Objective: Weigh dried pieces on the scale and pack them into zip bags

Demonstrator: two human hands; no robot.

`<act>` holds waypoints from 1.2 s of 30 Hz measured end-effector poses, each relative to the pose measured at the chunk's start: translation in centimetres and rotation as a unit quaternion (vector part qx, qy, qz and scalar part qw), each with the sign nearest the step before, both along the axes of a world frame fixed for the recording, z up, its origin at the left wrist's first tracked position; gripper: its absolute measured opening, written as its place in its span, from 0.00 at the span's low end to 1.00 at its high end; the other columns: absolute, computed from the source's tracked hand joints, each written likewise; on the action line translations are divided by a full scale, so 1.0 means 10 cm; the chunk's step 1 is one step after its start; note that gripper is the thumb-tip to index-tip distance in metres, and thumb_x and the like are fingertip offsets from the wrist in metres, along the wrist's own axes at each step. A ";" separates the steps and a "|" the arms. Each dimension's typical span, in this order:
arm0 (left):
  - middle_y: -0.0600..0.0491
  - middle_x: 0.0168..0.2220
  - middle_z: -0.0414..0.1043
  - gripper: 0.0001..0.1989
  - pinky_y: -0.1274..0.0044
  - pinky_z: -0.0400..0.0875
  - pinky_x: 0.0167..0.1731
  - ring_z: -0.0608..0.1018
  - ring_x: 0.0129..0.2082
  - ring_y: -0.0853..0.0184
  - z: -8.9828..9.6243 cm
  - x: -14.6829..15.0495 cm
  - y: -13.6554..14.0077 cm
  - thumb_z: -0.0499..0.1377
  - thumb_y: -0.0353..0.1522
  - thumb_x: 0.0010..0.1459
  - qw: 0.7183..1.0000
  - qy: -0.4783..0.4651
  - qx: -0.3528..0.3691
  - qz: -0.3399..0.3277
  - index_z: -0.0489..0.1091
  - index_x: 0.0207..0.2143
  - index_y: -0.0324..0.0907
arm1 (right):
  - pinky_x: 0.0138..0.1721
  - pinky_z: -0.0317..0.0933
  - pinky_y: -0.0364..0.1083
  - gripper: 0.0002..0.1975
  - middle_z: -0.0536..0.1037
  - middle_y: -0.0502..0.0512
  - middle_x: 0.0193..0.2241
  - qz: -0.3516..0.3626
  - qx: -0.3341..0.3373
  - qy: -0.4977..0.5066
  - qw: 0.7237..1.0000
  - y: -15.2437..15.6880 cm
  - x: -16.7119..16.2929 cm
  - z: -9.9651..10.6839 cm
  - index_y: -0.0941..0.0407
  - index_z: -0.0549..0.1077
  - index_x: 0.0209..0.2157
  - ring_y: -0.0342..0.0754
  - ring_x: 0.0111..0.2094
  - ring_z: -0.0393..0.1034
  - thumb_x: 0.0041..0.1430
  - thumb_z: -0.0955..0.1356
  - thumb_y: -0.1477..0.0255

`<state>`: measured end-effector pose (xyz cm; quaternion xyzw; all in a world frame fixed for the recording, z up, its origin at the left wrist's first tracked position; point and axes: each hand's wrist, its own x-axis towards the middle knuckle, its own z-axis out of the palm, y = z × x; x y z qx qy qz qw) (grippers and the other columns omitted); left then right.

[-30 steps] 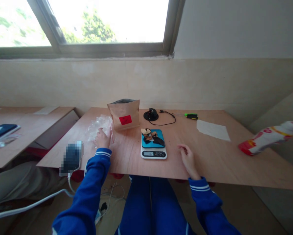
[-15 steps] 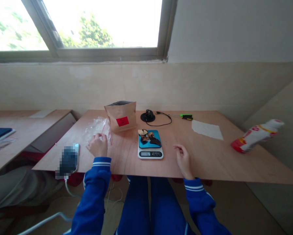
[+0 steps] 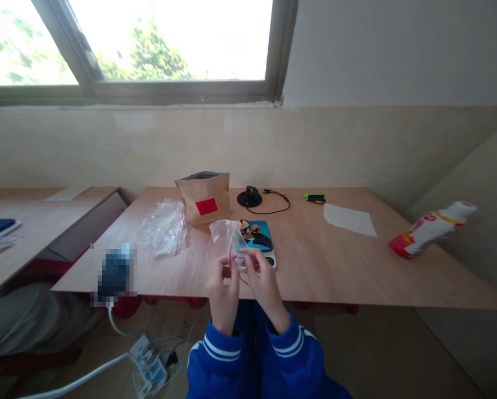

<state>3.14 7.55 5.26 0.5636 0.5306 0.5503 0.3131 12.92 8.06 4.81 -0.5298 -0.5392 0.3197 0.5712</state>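
Observation:
A small clear zip-lock bag [image 3: 225, 230] with a red strip hangs between my two hands, just above the table's front edge. My left hand [image 3: 224, 288] pinches it near the red strip. From the other side, the fingers of my right hand [image 3: 265, 282] pinch it as well. Behind the bag, partly covered by it and my hands, stands a digital scale [image 3: 267, 226] with a blue top. Dark and pale dried pieces [image 3: 260, 239] lie on that top. The scale's display is hidden.
More clear zip-lock bags [image 3: 165, 227] lie to the left, beside an upright brown paper pouch [image 3: 202, 199]. Farther back are a black device with a cable [image 3: 250, 197] and a screwdriver [image 3: 314, 198]. White paper [image 3: 350, 220] and a tilted bottle [image 3: 433, 230] are right; a phone [image 3: 114, 274] is front left.
My left hand has taken a clear bag from the pile and brought it right, in front of the scale. My right hand has moved left and now grips the bag too.

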 end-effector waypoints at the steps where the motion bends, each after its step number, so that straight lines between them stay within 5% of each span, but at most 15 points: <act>1: 0.55 0.28 0.70 0.10 0.79 0.69 0.26 0.74 0.24 0.71 0.00 -0.01 0.00 0.54 0.36 0.59 1.000 -0.025 -0.011 0.016 0.68 0.40 0.42 | 0.35 0.65 0.45 0.14 0.75 0.54 0.32 -0.023 -0.005 0.007 1.000 0.03 0.05 -0.05 0.55 0.69 0.42 0.46 0.32 0.71 0.64 0.60 0.62; 5: 0.61 0.21 0.63 0.10 0.81 0.66 0.20 0.72 0.17 0.72 0.06 -0.09 0.02 0.53 0.32 0.54 0.995 -0.076 -0.045 0.048 0.65 0.40 0.42 | 0.27 0.63 0.45 0.16 0.71 0.51 0.25 -0.085 -0.031 0.027 0.995 0.13 0.28 -0.22 0.56 0.69 0.40 0.46 0.24 0.67 0.62 0.60 0.59; 9: 0.62 0.18 0.63 0.09 0.80 0.64 0.19 0.70 0.15 0.71 0.12 -0.17 0.12 0.51 0.34 0.55 0.993 -0.071 -0.081 0.052 0.62 0.38 0.42 | 0.47 0.64 0.50 0.19 0.73 0.59 0.45 0.005 0.036 -0.115 0.993 0.27 0.46 -0.24 0.54 0.67 0.49 0.51 0.46 0.68 0.64 0.59 0.58; 12: 0.60 0.18 0.63 0.08 0.79 0.65 0.21 0.70 0.17 0.70 0.13 -0.26 0.18 0.50 0.35 0.55 0.991 -0.035 -0.085 0.099 0.65 0.35 0.42 | 0.57 0.53 0.56 0.21 0.67 0.61 0.53 -0.001 0.064 -0.260 0.963 0.45 0.62 -0.21 0.53 0.64 0.56 0.54 0.57 0.59 0.66 0.57 0.60; 15: 0.57 0.20 0.65 0.10 0.78 0.66 0.24 0.72 0.21 0.68 0.14 -0.38 0.23 0.50 0.34 0.53 0.989 0.012 -0.098 0.110 0.68 0.34 0.41 | 0.55 0.54 0.59 0.24 0.64 0.63 0.57 -0.050 0.018 -0.385 0.921 0.70 0.81 -0.23 0.52 0.61 0.59 0.59 0.57 0.58 0.64 0.60 0.60; 18: 0.55 0.23 0.68 0.13 0.76 0.67 0.23 0.73 0.21 0.67 0.14 -0.46 0.25 0.51 0.36 0.54 0.989 0.033 -0.112 0.092 0.70 0.37 0.40 | 0.51 0.56 0.58 0.27 0.63 0.63 0.57 -0.011 -0.020 -0.455 0.890 0.90 0.95 -0.26 0.52 0.61 0.60 0.60 0.53 0.60 0.61 0.63 0.60; 26: 0.48 0.41 0.72 0.22 0.76 0.68 0.24 0.74 0.22 0.71 0.19 -0.37 0.24 0.54 0.34 0.54 0.988 0.046 -0.072 0.129 0.60 0.52 0.39 | 0.47 0.54 0.54 0.19 0.75 0.61 0.46 0.010 -0.014 -0.440 0.898 0.96 0.99 -0.22 0.55 0.69 0.52 0.58 0.47 0.65 0.60 0.66 0.66; 32: 0.50 0.35 0.74 0.13 0.72 0.69 0.30 0.75 0.24 0.66 0.22 -0.31 0.29 0.52 0.34 0.55 0.979 0.123 -0.084 0.143 0.68 0.42 0.40 | 0.47 0.55 0.54 0.17 0.75 0.61 0.45 0.004 -0.010 -0.413 0.911 0.96 0.98 -0.23 0.56 0.68 0.50 0.56 0.47 0.69 0.60 0.66 0.68; 36: 0.47 0.38 0.73 0.12 0.67 0.69 0.40 0.76 0.35 0.60 0.26 -0.29 0.40 0.52 0.32 0.55 0.966 0.182 -0.029 0.181 0.71 0.39 0.40 | 0.50 0.56 0.56 0.25 0.72 0.65 0.49 0.015 -0.017 -0.427 0.904 0.97 1.02 -0.28 0.57 0.65 0.55 0.59 0.51 0.66 0.57 0.68 0.66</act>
